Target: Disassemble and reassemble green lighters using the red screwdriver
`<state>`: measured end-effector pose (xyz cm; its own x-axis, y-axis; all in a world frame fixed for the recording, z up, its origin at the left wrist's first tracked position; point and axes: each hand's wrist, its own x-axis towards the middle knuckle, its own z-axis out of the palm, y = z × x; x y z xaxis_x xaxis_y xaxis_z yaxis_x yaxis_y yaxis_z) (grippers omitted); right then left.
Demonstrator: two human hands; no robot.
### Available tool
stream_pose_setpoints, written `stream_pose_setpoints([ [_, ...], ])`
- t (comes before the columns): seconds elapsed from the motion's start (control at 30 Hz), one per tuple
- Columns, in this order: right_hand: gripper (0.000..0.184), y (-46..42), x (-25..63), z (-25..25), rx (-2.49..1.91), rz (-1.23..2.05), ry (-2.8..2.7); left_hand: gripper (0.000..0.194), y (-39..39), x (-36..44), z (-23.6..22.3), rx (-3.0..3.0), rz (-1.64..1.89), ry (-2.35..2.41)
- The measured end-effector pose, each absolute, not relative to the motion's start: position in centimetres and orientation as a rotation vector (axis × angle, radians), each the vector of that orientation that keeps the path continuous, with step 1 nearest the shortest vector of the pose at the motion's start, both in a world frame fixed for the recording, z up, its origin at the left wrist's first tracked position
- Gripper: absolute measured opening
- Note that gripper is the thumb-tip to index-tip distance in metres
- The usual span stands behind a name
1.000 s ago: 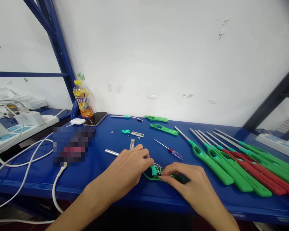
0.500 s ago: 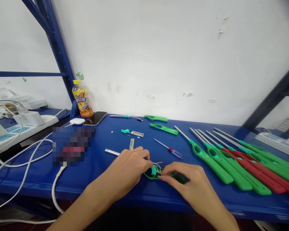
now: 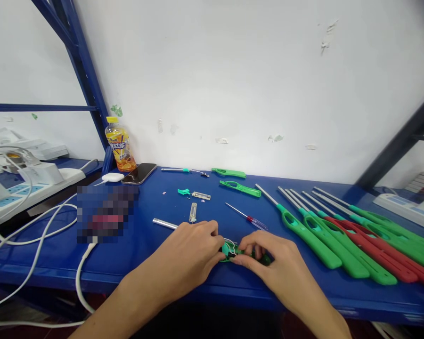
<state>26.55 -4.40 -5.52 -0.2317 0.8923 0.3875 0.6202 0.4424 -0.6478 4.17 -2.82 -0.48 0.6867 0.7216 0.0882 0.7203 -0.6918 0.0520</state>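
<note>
Both my hands work on a green lighter [image 3: 228, 259] whose casing lies open near the table's front edge. My left hand [image 3: 198, 242] has its fingers closed on the lighter's trigger end, and the metal tube [image 3: 164, 223] sticks out to the left beyond it. My right hand [image 3: 265, 254] pinches at the small black part and the white wires [image 3: 232, 248] inside the casing. A turquoise trigger shows between the fingertips. Much of the casing is hidden under my hands. Just behind lies a screwdriver [image 3: 252, 220] with a clear, red-collared handle.
Several long green and red lighters [image 3: 313, 242] lie at the right. Toward the back are green casing halves [image 3: 240, 188], a lighter tube with wires [image 3: 175, 170], a turquoise trigger [image 3: 183, 191] and clear fuel tanks [image 3: 192, 212]. A phone [image 3: 139, 173], a drink bottle [image 3: 120, 148] and white cables [image 3: 42, 235] are at left.
My right fingers have shifted slightly and curled more over the casing. My left hand has lowered a little at the trigger end. The lighter stays in nearly the same place.
</note>
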Motion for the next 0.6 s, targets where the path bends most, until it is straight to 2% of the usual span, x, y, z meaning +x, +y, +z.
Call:
stream_pose_setpoints([
  [0.37,0.022,-4.74,26.64,-5.52,-1.204,0.37,-2.118,0.015,-3.07,4.14,-0.58,2.912,0.169,1.185],
  [0.6,0.02,-4.73,26.74,-5.56,-1.206,0.391,-2.115,0.016,-3.22,4.35,-0.14,2.909,0.133,1.199],
])
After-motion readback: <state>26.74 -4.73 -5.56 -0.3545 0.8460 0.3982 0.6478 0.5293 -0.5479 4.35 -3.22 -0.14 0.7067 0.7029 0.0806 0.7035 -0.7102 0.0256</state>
